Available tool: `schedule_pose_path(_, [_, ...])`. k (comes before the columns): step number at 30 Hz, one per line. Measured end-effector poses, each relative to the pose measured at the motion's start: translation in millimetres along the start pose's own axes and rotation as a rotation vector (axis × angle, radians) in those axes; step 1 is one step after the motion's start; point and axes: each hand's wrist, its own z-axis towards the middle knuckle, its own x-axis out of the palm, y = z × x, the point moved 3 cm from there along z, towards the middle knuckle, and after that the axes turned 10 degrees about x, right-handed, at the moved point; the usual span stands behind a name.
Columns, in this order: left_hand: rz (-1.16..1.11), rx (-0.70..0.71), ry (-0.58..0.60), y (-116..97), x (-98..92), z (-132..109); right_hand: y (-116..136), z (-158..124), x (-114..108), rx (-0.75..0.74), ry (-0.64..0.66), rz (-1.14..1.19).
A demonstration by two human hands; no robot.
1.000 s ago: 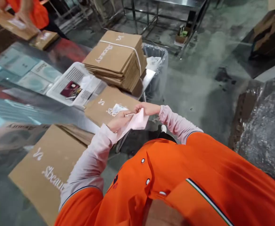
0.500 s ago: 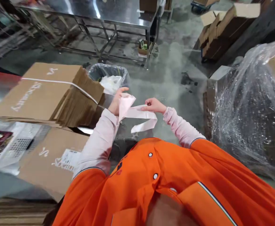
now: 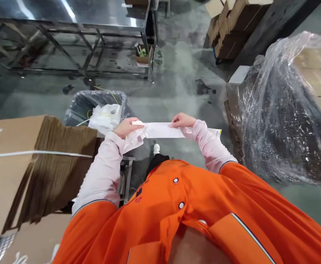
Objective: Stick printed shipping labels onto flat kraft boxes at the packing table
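A long white, slightly glossy strip, like label paper (image 3: 161,130), is stretched level between my two hands in front of my body. My left hand (image 3: 127,126) is closed on its left part, where the material is bunched and hangs in folds. With thumb and fingertips my right hand (image 3: 183,120) pinches the strip farther right. Past that hand the strip runs behind the right forearm to an end with a small yellow mark. Just beyond my left hand stands a lined bin (image 3: 75,106) with crumpled white plastic (image 3: 106,115) in it.
At the left lies a strapped stack of flattened cardboard boxes (image 3: 58,161). A steel table (image 3: 99,16) stands at the back left, with a small carton (image 3: 143,55) beneath it. Plastic-wrapped boxes (image 3: 281,121) fill the right side; more cardboard (image 3: 236,29) leans behind.
The strip, loosely curled half a second ago, is now pulled straight between my hands. My left hand has moved left and lower. The view has shifted, bringing a white shoe into sight.
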Motion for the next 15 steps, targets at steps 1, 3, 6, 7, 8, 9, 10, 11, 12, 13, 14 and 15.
schedule_pose_path(1, [0.001, -0.007, -0.006, 6.9, -11.9, 16.7, 0.9, 16.1, -7.3, 0.023, -0.016, -0.025])
schedule_pose_path(3, [0.003, -0.044, -0.019, 21.9, -39.5, 50.8, 5.4, 51.4, -22.3, 0.063, -0.037, -0.056])
schedule_pose_path(6, [-0.032, -0.122, -0.048, 47.0, -89.3, 100.1, 16.9, 107.4, -43.8, 0.119, -0.044, -0.050])
schedule_pose_path(7, [-0.058, -0.136, -0.070, 55.6, -107.5, 115.2, 21.1, 125.7, -50.1, 0.140, -0.035, -0.049])
schedule_pose_path(8, [-0.093, -0.142, -0.103, 64.2, -126.0, 129.3, 25.1, 143.4, -55.8, 0.158, -0.022, -0.047])
schedule_pose_path(9, [-0.130, -0.144, -0.141, 72.8, -144.1, 142.3, 28.5, 160.3, -60.8, 0.175, -0.003, -0.046])
schedule_pose_path(10, [-0.160, -0.147, -0.174, 81.4, -161.4, 154.0, 31.4, 176.2, -65.3, 0.187, 0.015, -0.049])
schedule_pose_path(11, [-0.181, -0.154, -0.199, 89.7, -177.3, 164.5, 33.6, 191.2, -69.4, 0.193, 0.023, -0.048])
schedule_pose_path(12, [-0.193, -0.166, -0.219, 97.7, -191.7, 173.5, 35.3, 205.1, -73.0, 0.196, 0.026, -0.044])
schedule_pose_path(13, [-0.193, -0.178, -0.233, 105.0, -204.4, 181.3, 36.5, 217.9, -75.9, 0.197, 0.026, -0.034])
schedule_pose_path(14, [-0.180, -0.189, -0.240, 111.6, -215.4, 187.8, 37.4, 229.8, -78.1, 0.200, 0.027, -0.021])
schedule_pose_path(15, [-0.155, -0.197, -0.246, 117.4, -224.8, 193.1, 38.2, 240.9, -79.5, 0.204, 0.029, -0.004])
